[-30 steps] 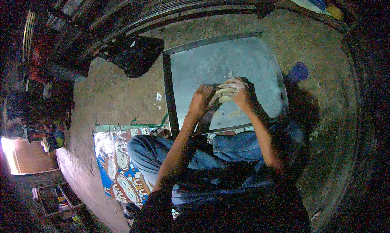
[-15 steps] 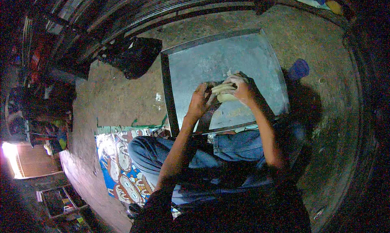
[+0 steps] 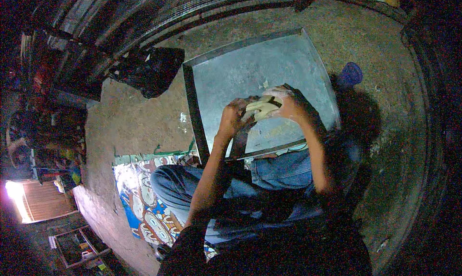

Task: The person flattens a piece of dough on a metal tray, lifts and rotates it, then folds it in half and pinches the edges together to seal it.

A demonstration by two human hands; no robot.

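Observation:
A pale, floury piece of dough (image 3: 262, 108) is held up between my two hands, above a large metal tray (image 3: 231, 69). My left hand (image 3: 235, 114) grips its left end with the fingers curled around it. On the right side, my right hand (image 3: 288, 102) has its floury fingers bent over the dough. The dough looks folded, with a dark gap near the right fingers. Parts of it are hidden behind my fingers. Patches of white flour mark the tray's grey surface.
A purple cup (image 3: 351, 74) stands on the floor right of the tray. A black plastic bag (image 3: 161, 71) lies to its left. My crossed legs in jeans (image 3: 281, 172) sit at the near edge, beside a colourful cartoon-print mat (image 3: 144, 199). Dark slatted furniture (image 3: 159, 16) lines the back.
The dough has changed from several finger-like ridges to a more bunched, folded shape between my hands. Both hands stay over the tray, and the view has shifted slightly.

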